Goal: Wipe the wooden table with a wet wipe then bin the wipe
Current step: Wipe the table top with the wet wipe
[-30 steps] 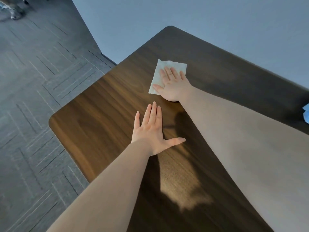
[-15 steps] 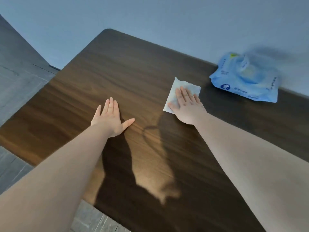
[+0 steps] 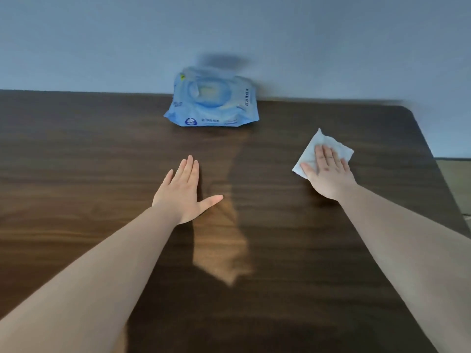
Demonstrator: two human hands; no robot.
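A dark wooden table (image 3: pixel 89 174) fills most of the head view. A white wet wipe (image 3: pixel 331 146) lies flat on it near the right end. My right hand (image 3: pixel 327 174) presses down on the wipe with flat fingers, covering its near half. My left hand (image 3: pixel 182 192) rests flat on the bare wood at the centre, fingers together, thumb out, holding nothing. No bin is in view.
A blue pack of wet wipes (image 3: pixel 212 104) stands at the table's far edge against the grey wall (image 3: pixel 229 34). The table's rounded far right corner (image 3: pixel 407 110) is close to the wipe. A strip of floor (image 3: pixel 456 179) shows beyond the right edge.
My right hand has slid the wipe across the table from the left end toward the right end. My view turned right, bringing the blue pack to the centre. My left hand stayed flat.
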